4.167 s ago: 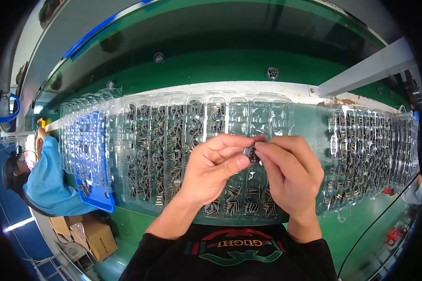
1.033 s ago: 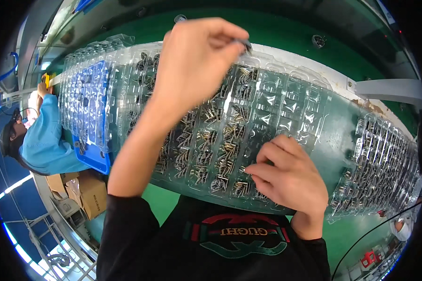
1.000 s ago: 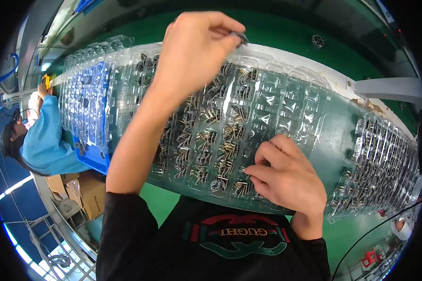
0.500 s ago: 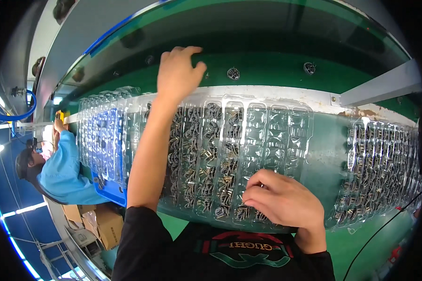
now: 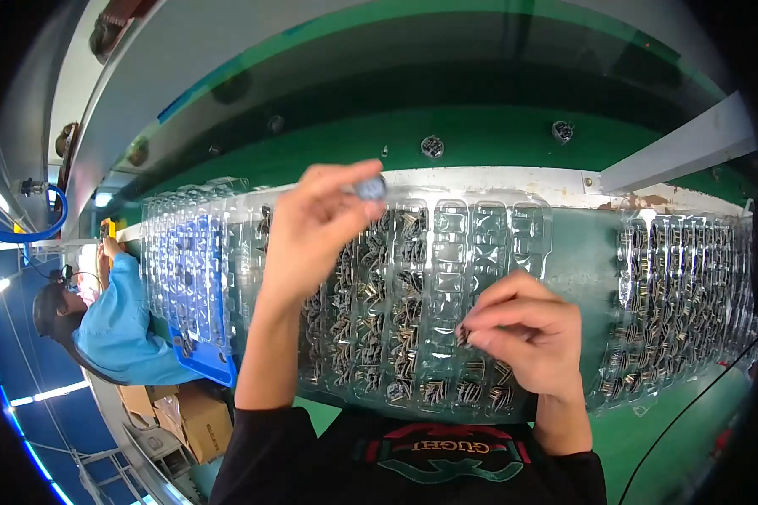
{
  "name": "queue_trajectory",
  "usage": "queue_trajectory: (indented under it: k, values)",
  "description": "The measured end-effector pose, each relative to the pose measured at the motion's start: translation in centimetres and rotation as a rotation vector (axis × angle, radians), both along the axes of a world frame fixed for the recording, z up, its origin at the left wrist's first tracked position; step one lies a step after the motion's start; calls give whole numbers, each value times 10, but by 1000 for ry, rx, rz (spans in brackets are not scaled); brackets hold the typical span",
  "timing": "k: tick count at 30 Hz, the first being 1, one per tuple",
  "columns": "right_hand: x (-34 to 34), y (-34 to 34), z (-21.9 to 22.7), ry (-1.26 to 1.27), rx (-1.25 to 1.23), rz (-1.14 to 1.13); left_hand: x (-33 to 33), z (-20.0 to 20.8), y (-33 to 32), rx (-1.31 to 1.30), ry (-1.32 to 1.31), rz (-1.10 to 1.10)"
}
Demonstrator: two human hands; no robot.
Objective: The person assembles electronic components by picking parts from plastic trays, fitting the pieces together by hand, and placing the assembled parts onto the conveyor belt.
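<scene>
Raised over the upper left of the clear plastic tray (image 5: pixel 537 252), my left hand (image 5: pixel 299 231) pinches a small round grey part (image 5: pixel 370 188) between thumb and fingers. My right hand (image 5: pixel 526 332) is closed over the tray's near right area, its fingertips on a small dark part (image 5: pixel 463 334) that is mostly hidden. Dark parts with metal pins (image 5: pixel 406 307) fill the tray's left columns. Toward the right, many pockets hold nothing, though a few near ones are filled.
A filled clear tray (image 5: pixel 682 303) lies at the right. Stacked clear trays and a blue tray (image 5: pixel 219 368) are at the left, by a person in blue (image 5: pixel 118 320). Round parts (image 5: pixel 432 146) sit on the green belt (image 5: pixel 488 139) beyond the white rail. A grey beam (image 5: pixel 682 151) slants overhead.
My left hand has come back from the green belt toward the tray, now with a round part in it. The right hand has risen slightly away from the tray's near edge.
</scene>
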State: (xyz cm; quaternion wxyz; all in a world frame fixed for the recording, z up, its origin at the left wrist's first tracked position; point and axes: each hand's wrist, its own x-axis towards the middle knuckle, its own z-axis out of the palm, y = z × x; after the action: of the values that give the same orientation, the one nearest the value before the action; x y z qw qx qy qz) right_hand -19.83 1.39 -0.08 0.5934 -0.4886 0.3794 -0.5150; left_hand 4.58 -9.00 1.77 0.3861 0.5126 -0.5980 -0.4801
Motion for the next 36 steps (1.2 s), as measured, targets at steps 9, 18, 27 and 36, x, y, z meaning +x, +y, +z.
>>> queue_trajectory:
  k: [9, 18, 27, 36]
  values:
    - [14, -2, 4, 425, -369, -255, -31, 2, 75, 434, 322, -171]
    - [12, -3, -3, 538, -560, -259, -35, -2, 77, 509, 380, -210]
    - [17, 3, -8, 498, -419, -250, -38, -5, 76, 436, 407, -181]
    - [-38, -7, 13, 648, -259, 28, -22, 17, 72, 219, -32, -107]
